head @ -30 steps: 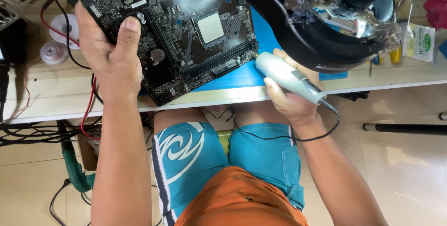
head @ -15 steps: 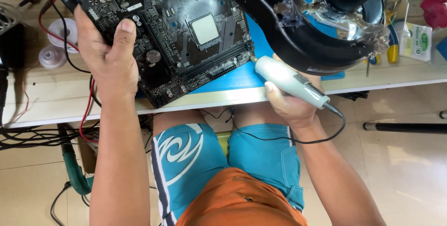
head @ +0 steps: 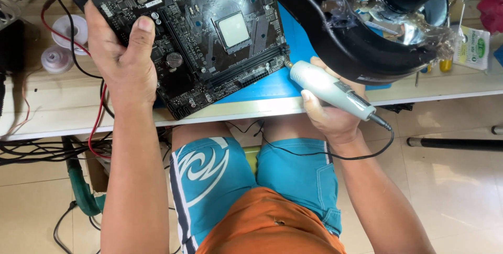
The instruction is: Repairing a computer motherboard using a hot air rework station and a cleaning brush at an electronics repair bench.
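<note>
**Board steadied, tool tip at its edge**

I had my left hand (head: pixel 123 63) clamped on the left end of the black motherboard (head: pixel 209 39), thumb lying over the top face and fingers under the edge, tilting it off the desk (head: pixel 52 112). My right hand (head: pixel 330 112) was closed around the grey corded pen tool (head: pixel 330 86), its metal tip touching or just beside the board's lower right edge, at about four o'clock from the square silver chip (head: pixel 233 29). I judged this the working step: tip brought to a spot along that edge. The next move called for a steady board and fine tip placement.

A blue mat (head: pixel 293 84) lay under the board. At one o'clock hung a black ring magnifier lamp (head: pixel 356 50); at nine o'clock sat white solder spools (head: pixel 65 29) and red and black leads (head: pixel 97 123). Pale tiled floor (head: pixel 461 191) showed below.
</note>
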